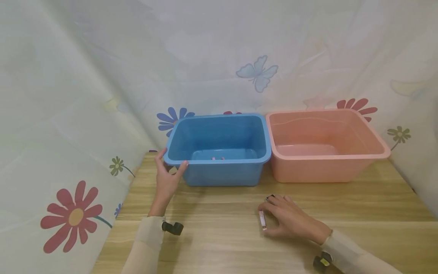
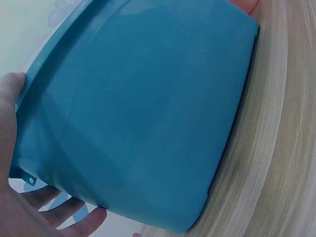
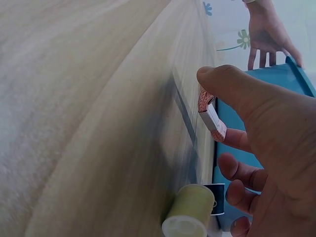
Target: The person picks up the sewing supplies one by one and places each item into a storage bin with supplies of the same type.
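Note:
My left hand [image 1: 166, 180] grips the near left corner of the blue plastic bin [image 1: 222, 174], its thumb on the front rim and its fingers along the left side. In the left wrist view the bin wall [image 2: 143, 108] fills most of the frame. Out in front of the bins, my right hand [image 1: 291, 220] pinches a small white-banded piece with a red pattern [image 3: 211, 116] between thumb and finger, low over the table. Close to the other fingers are a yellow thread spool [image 3: 190, 207] and a dark thread spool [image 3: 218, 197]; the head view hides the yellow one.
A pink bin [image 1: 315, 169] stands against the blue bin's right side. Two tiny pinkish items [image 1: 218, 158] lie inside the blue bin. The wood-grain table [image 1: 219, 228] is backed by a white curtain [image 1: 212, 57] printed with flowers and a butterfly.

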`<state>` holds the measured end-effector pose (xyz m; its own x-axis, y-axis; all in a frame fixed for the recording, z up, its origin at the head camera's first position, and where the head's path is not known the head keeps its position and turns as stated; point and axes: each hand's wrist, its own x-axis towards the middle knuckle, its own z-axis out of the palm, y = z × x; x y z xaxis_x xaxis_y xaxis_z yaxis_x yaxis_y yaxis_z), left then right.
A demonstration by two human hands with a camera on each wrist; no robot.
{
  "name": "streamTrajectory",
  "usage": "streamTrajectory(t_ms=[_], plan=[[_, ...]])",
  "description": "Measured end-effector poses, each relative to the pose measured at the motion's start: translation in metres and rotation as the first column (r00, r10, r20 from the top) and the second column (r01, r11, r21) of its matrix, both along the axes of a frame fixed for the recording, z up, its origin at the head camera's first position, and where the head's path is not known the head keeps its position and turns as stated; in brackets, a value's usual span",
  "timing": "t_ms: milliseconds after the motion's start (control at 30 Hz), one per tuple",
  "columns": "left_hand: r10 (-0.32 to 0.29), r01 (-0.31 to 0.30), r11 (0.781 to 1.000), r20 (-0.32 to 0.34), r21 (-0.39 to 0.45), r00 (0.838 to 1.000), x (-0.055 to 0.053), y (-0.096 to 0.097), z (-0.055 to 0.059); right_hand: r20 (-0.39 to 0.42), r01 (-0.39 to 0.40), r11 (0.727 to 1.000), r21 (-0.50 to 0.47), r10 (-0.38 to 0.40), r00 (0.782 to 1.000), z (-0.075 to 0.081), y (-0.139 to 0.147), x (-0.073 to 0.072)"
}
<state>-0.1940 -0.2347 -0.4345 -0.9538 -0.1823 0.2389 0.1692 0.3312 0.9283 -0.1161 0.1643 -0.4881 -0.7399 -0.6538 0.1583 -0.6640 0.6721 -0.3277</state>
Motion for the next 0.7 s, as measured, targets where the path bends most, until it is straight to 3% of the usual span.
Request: streamTrajectory(t_ms=[700], plan=[[-0.002, 0.002, 1.000, 0.005, -0.017, 1.000, 0.000, -0.001, -0.001, -0.084, -0.034, 0.999, 0.001, 0.034, 0.996, 0.020, 0.000, -0.006]])
